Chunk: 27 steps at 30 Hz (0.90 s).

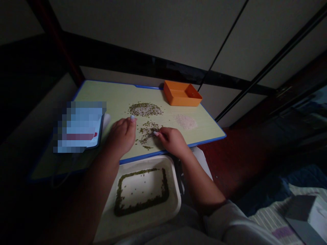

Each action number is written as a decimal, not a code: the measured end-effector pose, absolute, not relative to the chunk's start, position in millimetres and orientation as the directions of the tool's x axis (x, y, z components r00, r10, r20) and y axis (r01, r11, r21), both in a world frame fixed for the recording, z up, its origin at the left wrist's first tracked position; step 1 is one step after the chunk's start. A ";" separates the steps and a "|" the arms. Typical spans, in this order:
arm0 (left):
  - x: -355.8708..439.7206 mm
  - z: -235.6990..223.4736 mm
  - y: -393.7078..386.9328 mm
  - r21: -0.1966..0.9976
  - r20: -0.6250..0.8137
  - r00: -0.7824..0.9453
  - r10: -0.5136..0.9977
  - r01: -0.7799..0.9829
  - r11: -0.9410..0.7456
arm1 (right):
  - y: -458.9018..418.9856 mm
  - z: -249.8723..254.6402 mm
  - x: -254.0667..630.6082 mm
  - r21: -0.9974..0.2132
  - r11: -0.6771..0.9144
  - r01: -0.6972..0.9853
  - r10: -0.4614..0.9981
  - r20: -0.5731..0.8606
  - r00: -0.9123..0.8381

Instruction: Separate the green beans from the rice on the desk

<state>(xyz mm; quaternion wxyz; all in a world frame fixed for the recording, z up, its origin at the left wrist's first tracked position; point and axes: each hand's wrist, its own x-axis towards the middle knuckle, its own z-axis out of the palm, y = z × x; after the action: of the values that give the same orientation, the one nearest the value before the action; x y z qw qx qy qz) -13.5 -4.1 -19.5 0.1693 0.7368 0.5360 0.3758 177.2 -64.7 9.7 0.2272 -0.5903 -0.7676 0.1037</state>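
My left hand (124, 134) is closed above the board, its fingers curled and a pale nail showing at the tip; whether anything is inside cannot be seen. To its right my right hand (172, 140) has thumb and fingers pressed together at the edge of a small spread of green beans and white grains (148, 132). Behind both hands lies a larger heap of green beans mixed with white grains (145, 109). A pile of white rice-like grains (187, 121) sits right of my right hand. Below the board's front edge, a white tub (176, 190) holds many green beans (143, 207) along its bottom edges.
The pale yellow folding table (114, 92) has a blue rim. An orange box (185, 101) stands at its back right corner. A tablet-like screen (84, 126), partly blurred out, stands at the left with a cable. Cabinet panels (143, 30) rise behind. A grey box (304, 214) lies at lower right.
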 end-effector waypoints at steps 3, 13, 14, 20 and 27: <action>-13.2 -19.7 -4.2 0.652 0.371 0.142 0.918 0.664 -0.366 | -64.4 9.3 177.0 -0.424 0.279 0.861 0.954 0.225 -0.198; -12.8 -17.0 -3.5 0.664 0.346 0.140 0.928 0.662 -0.348 | -64.2 10.4 174.1 -0.460 0.306 0.834 0.950 0.208 -0.234; -12.7 -16.6 -3.6 0.664 0.343 0.139 0.929 0.663 -0.345 | -64.1 10.9 173.7 -0.465 0.307 0.831 0.950 0.199 -0.240; -12.7 -17.9 -3.8 0.666 0.346 0.136 0.928 0.661 -0.345 | -61.3 12.4 173.1 -0.487 0.365 0.793 0.931 0.179 -0.318; -13.6 -20.7 -3.6 0.662 0.372 0.133 0.919 0.656 -0.363 | -63.1 15.9 173.3 -0.482 0.399 0.780 0.915 0.157 -0.372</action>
<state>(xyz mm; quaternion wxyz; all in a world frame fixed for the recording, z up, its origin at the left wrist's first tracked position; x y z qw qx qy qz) -13.6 -3.6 -20.7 0.1726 0.7326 0.5374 0.3804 173.3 -63.1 15.9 0.2035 -0.5223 -0.8114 0.1659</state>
